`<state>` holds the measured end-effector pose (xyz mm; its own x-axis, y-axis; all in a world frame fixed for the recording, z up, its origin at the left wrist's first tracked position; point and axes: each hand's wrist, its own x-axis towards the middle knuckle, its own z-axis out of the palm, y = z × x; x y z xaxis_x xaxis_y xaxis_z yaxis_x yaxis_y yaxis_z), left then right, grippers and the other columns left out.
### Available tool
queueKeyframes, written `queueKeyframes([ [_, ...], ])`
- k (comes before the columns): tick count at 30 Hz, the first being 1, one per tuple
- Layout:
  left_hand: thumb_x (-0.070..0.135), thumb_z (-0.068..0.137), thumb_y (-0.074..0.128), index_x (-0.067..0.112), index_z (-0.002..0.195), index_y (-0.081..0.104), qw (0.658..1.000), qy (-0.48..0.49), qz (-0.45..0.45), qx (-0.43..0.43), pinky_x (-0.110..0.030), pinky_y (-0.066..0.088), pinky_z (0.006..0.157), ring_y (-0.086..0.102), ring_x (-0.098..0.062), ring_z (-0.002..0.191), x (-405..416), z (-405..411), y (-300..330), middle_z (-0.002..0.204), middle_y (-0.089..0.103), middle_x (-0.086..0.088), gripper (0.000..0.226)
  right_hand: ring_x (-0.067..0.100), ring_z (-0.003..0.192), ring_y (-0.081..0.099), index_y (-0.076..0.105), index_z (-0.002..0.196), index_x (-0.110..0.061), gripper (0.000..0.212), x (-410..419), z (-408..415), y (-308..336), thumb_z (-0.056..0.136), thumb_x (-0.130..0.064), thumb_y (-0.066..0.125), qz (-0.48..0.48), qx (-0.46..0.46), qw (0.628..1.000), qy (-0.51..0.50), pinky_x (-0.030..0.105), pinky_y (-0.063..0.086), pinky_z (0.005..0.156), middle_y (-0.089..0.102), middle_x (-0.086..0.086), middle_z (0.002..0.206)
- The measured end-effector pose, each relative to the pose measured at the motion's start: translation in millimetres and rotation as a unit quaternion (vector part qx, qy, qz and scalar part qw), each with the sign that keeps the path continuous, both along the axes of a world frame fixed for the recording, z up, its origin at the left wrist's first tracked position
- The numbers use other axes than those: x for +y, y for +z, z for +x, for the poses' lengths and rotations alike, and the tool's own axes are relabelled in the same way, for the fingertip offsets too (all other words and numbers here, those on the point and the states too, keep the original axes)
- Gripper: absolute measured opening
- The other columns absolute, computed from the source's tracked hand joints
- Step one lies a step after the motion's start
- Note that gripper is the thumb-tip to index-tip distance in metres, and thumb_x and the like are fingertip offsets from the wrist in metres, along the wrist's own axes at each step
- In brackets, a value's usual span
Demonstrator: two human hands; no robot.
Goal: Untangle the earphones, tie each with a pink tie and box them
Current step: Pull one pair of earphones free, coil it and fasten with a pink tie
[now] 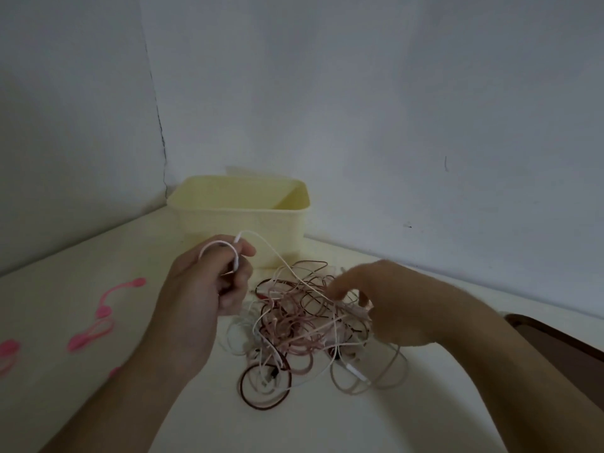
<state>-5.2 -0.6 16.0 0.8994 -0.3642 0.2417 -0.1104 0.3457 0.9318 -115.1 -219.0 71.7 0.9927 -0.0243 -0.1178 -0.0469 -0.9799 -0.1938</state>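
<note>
A tangle of earphone cables, white, pink and dark red, lies on the cream table in front of me. My left hand holds a white earphone cable, looped over its curled fingers, and the cable runs down into the tangle. My right hand reaches into the right side of the pile, its fingertips pinching strands there. A pale yellow open box stands behind the tangle, in the corner. Several pink ties lie on the table to the left.
Walls close the table in at the back and at the left. A dark brown tray-like edge shows at the right border.
</note>
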Motion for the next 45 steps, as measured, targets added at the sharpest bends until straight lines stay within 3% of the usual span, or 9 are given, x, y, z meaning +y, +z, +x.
queueKeyframes([
  [7, -0.002, 0.098, 0.045, 0.011, 0.106, 0.074, 0.989, -0.005, 0.148, 0.016, -0.025, 0.03, 0.049, 0.039, -0.014, 0.054, -6.5, 1.7, -7.3, 0.073, 0.055, -0.002, 0.033, 0.006, 0.069, 0.069, 0.072, 0.079, -0.033, 0.032, -11.6, 6.3, 1.0, 0.095, -0.008, 0.059, 0.075, -0.117, 0.986, -0.091, 0.025, 0.057, 0.062, 0.072, -0.013, 0.082],
  [14, -0.012, 0.092, 0.057, 0.022, 0.116, 0.075, 0.981, -0.025, 0.19, -0.009, -0.027, 0.052, 0.079, 0.076, -0.018, 0.094, -6.2, -3.6, -4.6, 0.11, 0.077, 0.002, 0.045, 0.024, 0.064, 0.065, 0.072, 0.09, 0.001, 0.022, -8.9, -2.9, 20.2, 0.105, -0.007, 0.057, 0.444, -0.287, 0.837, -0.14, 0.038, 0.046, 0.055, 0.075, 0.017, 0.081],
  [22, 0.005, 0.063, 0.059, 0.018, 0.1, 0.079, 0.989, 0.02, 0.146, -0.024, -0.04, 0.049, 0.098, 0.071, -0.024, 0.108, -2.2, 5.1, -10.4, 0.106, 0.078, -0.006, 0.044, 0.034, 0.094, 0.079, 0.069, 0.099, 0.0, 0.018, -14.7, -2.6, 25.5, 0.104, -0.001, 0.051, 0.584, -0.351, 0.716, -0.15, 0.043, 0.064, 0.076, 0.078, 0.015, 0.108],
  [25, 0.015, 0.061, 0.06, 0.029, 0.106, 0.076, 0.979, 0.035, 0.178, -0.097, -0.032, 0.047, 0.099, 0.065, -0.008, 0.117, -4.7, -2.7, -10.2, 0.113, 0.075, 0.008, 0.05, 0.038, 0.102, 0.077, 0.07, 0.106, -0.002, 0.013, -10.8, -1.3, 21.5, 0.096, 0.0, 0.062, 0.574, -0.323, 0.743, -0.117, 0.048, 0.064, 0.084, 0.076, 0.013, 0.118],
  [29, 0.031, 0.078, 0.068, 0.031, 0.111, 0.072, 0.954, 0.026, 0.19, -0.228, -0.031, 0.048, 0.097, 0.064, -0.016, 0.114, -10.4, -21.7, -9.4, 0.114, 0.071, 0.009, 0.033, 0.018, 0.105, 0.076, 0.06, 0.131, -0.04, 0.051, 8.3, -5.5, 16.7, 0.089, -0.019, 0.081, 0.468, -0.238, 0.848, -0.069, 0.042, 0.061, 0.091, 0.072, -0.003, 0.126],
  [33, 0.028, 0.087, 0.076, 0.028, 0.132, 0.064, 0.954, -0.123, 0.166, -0.217, -0.045, 0.049, 0.104, 0.064, -0.027, 0.122, -18.7, -37.6, -10.6, 0.127, 0.071, -0.002, 0.046, -0.003, 0.136, 0.048, 0.022, 0.159, -0.051, 0.109, 35.0, -5.4, 8.0, 0.08, -0.012, 0.088, 0.329, -0.178, 0.927, 0.03, 0.031, 0.058, 0.103, 0.006, -0.026, 0.168],
  [36, 0.007, 0.083, 0.082, 0.028, 0.128, 0.066, 0.944, -0.143, 0.182, -0.234, -0.039, 0.053, 0.098, 0.068, -0.026, 0.117, -20.7, -37.0, -13.2, 0.123, 0.073, -0.001, 0.052, -0.03, 0.112, 0.047, 0.006, 0.159, -0.062, 0.125, 46.5, -5.4, 2.8, 0.077, -0.007, 0.083, 0.304, -0.129, 0.943, 0.035, 0.035, 0.061, 0.097, -0.024, -0.04, 0.161],
  [40, -0.005, 0.071, 0.077, 0.029, 0.101, 0.076, 0.943, -0.067, 0.183, -0.269, -0.023, 0.051, 0.083, 0.071, -0.02, 0.099, -23.5, -31.2, -20.4, 0.104, 0.074, -0.001, 0.045, -0.024, 0.095, 0.058, 0.006, 0.157, -0.066, 0.126, 50.7, -3.0, -3.7, 0.077, -0.012, 0.087, 0.309, -0.142, 0.94, 0.019, 0.037, 0.064, 0.087, -0.029, -0.042, 0.159],
  [45, 0.013, 0.089, 0.079, 0.016, 0.085, 0.078, 0.983, -0.019, 0.084, -0.165, -0.018, 0.053, 0.07, 0.072, -0.01, 0.076, -26.9, -29.0, -16.6, 0.082, 0.077, -0.005, 0.005, -0.002, 0.141, 0.045, 0.01, 0.158, -0.065, 0.13, 33.7, -0.9, 0.3, 0.073, -0.018, 0.097, 0.366, -0.162, 0.916, 0.035, 0.032, 0.06, 0.099, -0.011, -0.041, 0.163],
])
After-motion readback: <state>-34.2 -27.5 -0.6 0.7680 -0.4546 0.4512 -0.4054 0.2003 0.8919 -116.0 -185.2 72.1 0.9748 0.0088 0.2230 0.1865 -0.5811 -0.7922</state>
